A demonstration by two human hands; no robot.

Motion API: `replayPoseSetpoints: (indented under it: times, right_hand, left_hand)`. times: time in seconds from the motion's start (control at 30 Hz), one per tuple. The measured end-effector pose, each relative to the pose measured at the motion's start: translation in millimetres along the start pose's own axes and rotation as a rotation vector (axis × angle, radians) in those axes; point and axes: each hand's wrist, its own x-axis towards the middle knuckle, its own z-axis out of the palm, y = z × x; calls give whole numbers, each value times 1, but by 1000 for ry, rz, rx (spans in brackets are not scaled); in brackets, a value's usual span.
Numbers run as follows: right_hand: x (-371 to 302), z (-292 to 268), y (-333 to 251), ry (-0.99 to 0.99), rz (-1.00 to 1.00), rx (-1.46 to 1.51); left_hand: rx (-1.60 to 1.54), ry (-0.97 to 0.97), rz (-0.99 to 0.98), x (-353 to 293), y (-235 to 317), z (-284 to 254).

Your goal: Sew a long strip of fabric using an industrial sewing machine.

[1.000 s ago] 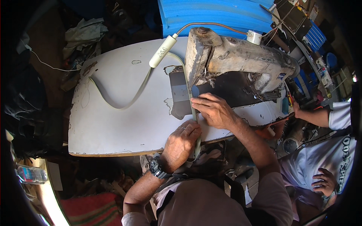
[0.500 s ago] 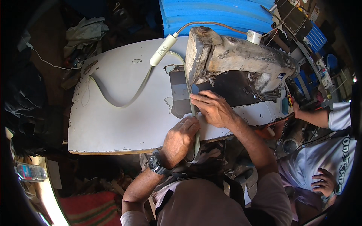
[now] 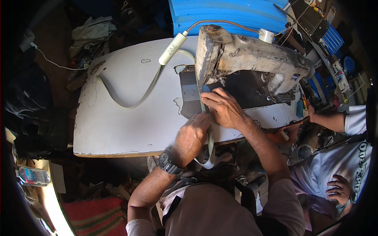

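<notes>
A worn grey sewing machine (image 3: pixel 252 55) stands on a white table (image 3: pixel 126 118). A long pale green strap (image 3: pixel 130 103) curves across the table, runs under the machine's head and hangs off the near edge. My left hand (image 3: pixel 193 131), with a dark watch on its wrist, presses the strap flat at the table's front edge. My right hand (image 3: pixel 222 108) lies just beyond it, fingers spread over the strap by the needle area. The needle itself is hidden by the machine head.
A white lamp on a flexible neck (image 3: pixel 172 48) leans over the table. A blue corrugated panel (image 3: pixel 224 11) stands behind the machine. Another person in a white shirt (image 3: pixel 346 165) sits at the right, one arm reaching toward the table's end. A plastic bottle (image 3: pixel 33 176) lies lower left.
My left hand has slid forward along the strap, closer to my right hand. The strap's loop on the table has barely shifted.
</notes>
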Motion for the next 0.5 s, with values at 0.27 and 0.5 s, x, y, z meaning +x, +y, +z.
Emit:
replayPoseSetpoints:
  times: [0.27, 0.5]
  right_hand:
    - [-3, 14, 26, 140, 62, 241]
    - [-7, 5, 14, 94, -7, 155]
  left_hand:
    - [-109, 62, -35, -1, -7, 5]
    - [-43, 92, 45, 0, -7, 3]
